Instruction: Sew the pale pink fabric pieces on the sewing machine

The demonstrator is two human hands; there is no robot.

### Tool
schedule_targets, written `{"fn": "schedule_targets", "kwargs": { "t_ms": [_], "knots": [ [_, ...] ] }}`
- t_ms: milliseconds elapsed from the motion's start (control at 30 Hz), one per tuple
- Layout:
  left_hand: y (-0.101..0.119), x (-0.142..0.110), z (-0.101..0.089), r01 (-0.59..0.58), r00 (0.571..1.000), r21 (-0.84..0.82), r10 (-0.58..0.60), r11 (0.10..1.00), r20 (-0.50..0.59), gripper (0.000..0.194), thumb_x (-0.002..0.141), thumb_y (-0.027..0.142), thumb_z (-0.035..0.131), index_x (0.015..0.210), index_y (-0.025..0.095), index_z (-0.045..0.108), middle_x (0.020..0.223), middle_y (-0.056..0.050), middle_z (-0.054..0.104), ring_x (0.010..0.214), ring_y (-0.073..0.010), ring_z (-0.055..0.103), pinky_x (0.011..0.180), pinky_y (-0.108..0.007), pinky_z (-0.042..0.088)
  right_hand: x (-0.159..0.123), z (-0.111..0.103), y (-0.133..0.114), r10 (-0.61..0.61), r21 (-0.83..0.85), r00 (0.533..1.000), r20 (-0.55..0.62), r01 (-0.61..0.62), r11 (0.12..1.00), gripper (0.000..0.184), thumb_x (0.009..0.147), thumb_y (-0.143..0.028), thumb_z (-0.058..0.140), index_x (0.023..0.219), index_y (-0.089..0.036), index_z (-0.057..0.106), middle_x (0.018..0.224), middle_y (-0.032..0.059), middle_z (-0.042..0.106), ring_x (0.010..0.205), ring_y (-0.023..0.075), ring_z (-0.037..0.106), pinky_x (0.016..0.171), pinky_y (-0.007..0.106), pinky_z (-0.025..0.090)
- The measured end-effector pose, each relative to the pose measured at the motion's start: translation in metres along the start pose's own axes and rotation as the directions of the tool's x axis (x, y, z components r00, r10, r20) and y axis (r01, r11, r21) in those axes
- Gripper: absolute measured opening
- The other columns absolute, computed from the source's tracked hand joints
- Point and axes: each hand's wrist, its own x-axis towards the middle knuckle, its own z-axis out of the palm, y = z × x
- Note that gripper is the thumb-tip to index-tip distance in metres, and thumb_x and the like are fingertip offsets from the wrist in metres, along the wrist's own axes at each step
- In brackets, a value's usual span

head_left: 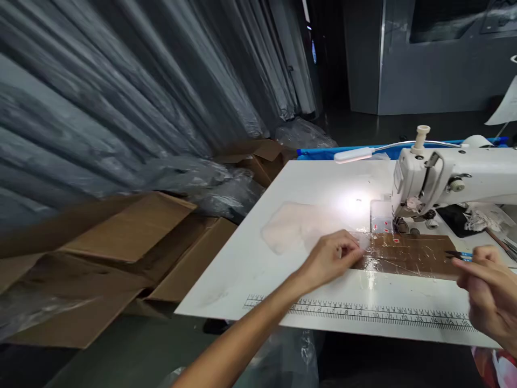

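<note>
At lower right, the right grip curls round blue snips; the left grip pinches the brown strip by its end, best kept flat.

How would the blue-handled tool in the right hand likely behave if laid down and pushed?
The blue-handled tool has a slim, dark tip that looks hard, so it is probably stiff. Small beside the right hand, it is likely light. Its narrow point might catch on the creased brown strip.
</note>
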Motion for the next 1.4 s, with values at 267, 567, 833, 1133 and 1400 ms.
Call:
{"fn": "schedule_targets", "kwargs": {
  "t_ms": [267,567,833,1133,1400],
  "knots": [
    [-0.001,0.030,0.013,-0.367,0.928,0.229,0.336,0.902,0.161,0.026,0.099,0.033,0.050,0.111,0.018,0.067,0.118,-0.010,0.067,0.107,-0.0228,0.064,0.094,-0.043,0.054,-0.011,0.019,0.020,-0.004,-0.019,1.000,-0.025,0.004,1.000,0.037,0.086,0.001,0.049,0.111,-0.020,0.065,0.062,-0.0043,0.054,0.049,0.0095,0.044,0.057,0.031,0.039],
    [-0.024,0.047,0.009,-0.244,0.970,0.369,0.224,0.897,0.098,0.014,0.090,0.029,0.061,0.092,0.020,0.072,0.096,-0.006,0.067,0.088,-0.0211,0.062,0.077,-0.037,0.053,-0.017,0.020,0.027,0.124,-0.046,0.945,0.302,-0.115,0.992,0.027,0.092,-0.012,0.050,0.113,-0.017,0.065,0.077,0.0027,0.068,0.065,0.0151,0.061,0.065,0.032,0.049],
    [0.055,-0.001,0.025,-0.104,0.931,-0.203,0.167,0.974,0.326,0.007,0.085,0.022,0.059,0.079,0.018,0.057,0.076,-0.001,0.068,0.065,-0.0125,0.064,0.059,-0.024,0.053,0.001,0.022,0.013,0.251,0.186,0.431,0.867,-0.746,0.639,0.067,0.082,-0.043,0.070,0.141,-0.015,0.052,0.118,0.0138,0.067,0.110,0.0273,0.063,0.091,0.041,0.054],
    [0.007,0.051,0.028,0.425,0.902,-0.452,-0.329,0.784,0.278,0.033,0.069,0.026,0.078,0.094,0.017,0.058,0.086,-0.004,0.071,0.069,-0.0169,0.071,0.046,-0.020,0.054,0.034,0.020,0.062,0.512,-0.128,0.134,0.849,-0.887,0.445,0.044,0.076,-0.031,0.074,0.116,-0.016,0.065,0.083,0.0037,0.071,0.069,0.0146,0.063,0.057,0.024,0.046],
    [-0.002,0.050,0.040,0.365,0.920,-0.614,-0.371,0.700,0.124,0.043,0.063,0.046,0.084,0.082,0.014,0.062,0.075,-0.004,0.072,0.062,-0.0157,0.070,0.054,-0.025,0.060,0.028,0.043,0.071,0.688,-0.103,0.200,0.698,-0.922,0.373,0.023,0.085,-0.039,0.069,0.094,-0.018,0.062,0.074,0.0021,0.067,0.069,0.0168,0.064,0.066,0.030,0.050]
  ]
}}
